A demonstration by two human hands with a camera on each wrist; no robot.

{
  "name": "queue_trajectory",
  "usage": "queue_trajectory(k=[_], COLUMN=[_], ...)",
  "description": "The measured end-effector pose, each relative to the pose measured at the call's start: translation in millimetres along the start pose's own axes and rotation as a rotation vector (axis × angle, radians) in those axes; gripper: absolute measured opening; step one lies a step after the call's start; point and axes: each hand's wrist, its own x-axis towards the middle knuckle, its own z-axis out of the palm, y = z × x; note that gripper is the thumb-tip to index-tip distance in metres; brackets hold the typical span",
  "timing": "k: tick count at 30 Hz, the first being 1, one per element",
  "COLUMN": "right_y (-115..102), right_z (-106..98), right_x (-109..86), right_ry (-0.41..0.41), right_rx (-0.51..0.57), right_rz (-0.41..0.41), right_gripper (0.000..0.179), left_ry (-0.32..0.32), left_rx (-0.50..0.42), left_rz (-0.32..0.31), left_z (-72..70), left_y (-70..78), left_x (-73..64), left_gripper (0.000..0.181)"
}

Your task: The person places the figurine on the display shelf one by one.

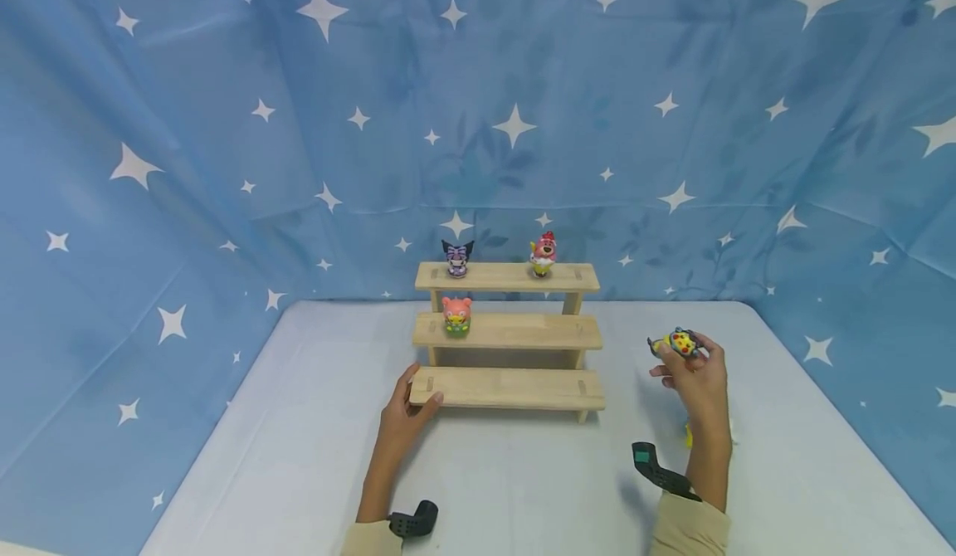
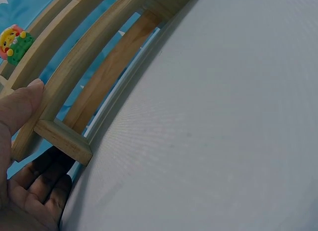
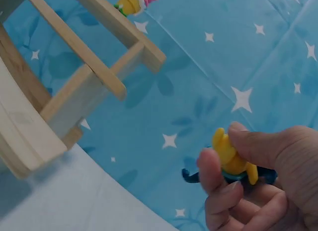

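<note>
At the left, the left sleeve (image 1: 373,538) is cut off by the near edge, with a black wrist device (image 1: 415,520) beside it. The left hand (image 1: 397,425) grips the left end of the lowest step of a three-tiered wooden shelf (image 1: 508,386), thumb on top and the other fingers curled behind and below, their tips shadowed and partly hidden by the wood. On the top step, toward the left, stands a black-and-purple figurine (image 1: 458,261); below it, on the middle step, sits a pink figurine (image 1: 457,315). Toward the right of the top step stands a red-topped figurine (image 1: 543,253), its head cut off in the right wrist view. Well to the right, above the white surface (image 1: 523,481), the right hand (image 1: 698,376) pinches a yellow figurine (image 1: 681,342) with red spots and dark ends between thumb and fingers, which cover part of it. Nearer, the right forearm hides most of a yellow object (image 1: 689,435), too little showing to identify. The starry blue curtain (image 1: 224,50) behind runs out of frame.
</note>
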Motion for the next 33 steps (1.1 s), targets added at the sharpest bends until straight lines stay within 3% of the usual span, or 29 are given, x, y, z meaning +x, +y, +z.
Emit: queue_trajectory(k=[6,10,16,19,26,33], right_y=[-10,-17,-25,-26,-24,-20], right_z=[13,23,41,54,86,107], right_x=[-3.3,-7.4,-10.7,-9.7,-9.2,-6.9], right_ry=[0.018,-0.056,-0.229,-0.276,-0.282,-0.252], right_rx=[0.127,0.180,0.102,0.052,0.005,-0.036], right_rz=[-0.145,-0.265,-0.406,-0.461,-0.512,-0.459], right_gripper=[0.062,0.064,0.067,0.070,0.064,0.043], left_ry=[0.005,0.006,0.006,0.005,0.014,0.016], left_rx=[0.010,0.013,-0.002,-0.003,0.023,0.014], left_rz=[0.007,0.021,0.006,0.004,-0.007,-0.003], left_z=[-0.5,-0.8,0.3,0.7,0.3,0.2], left_y=[-1.3,-1.5,-2.1,-2.6,-3.6,-0.1], left_x=[0.3,0.8,0.1,-0.3,-0.6,-1.4], left_gripper=[0.075,0.074,0.075,0.076,0.077,0.077])
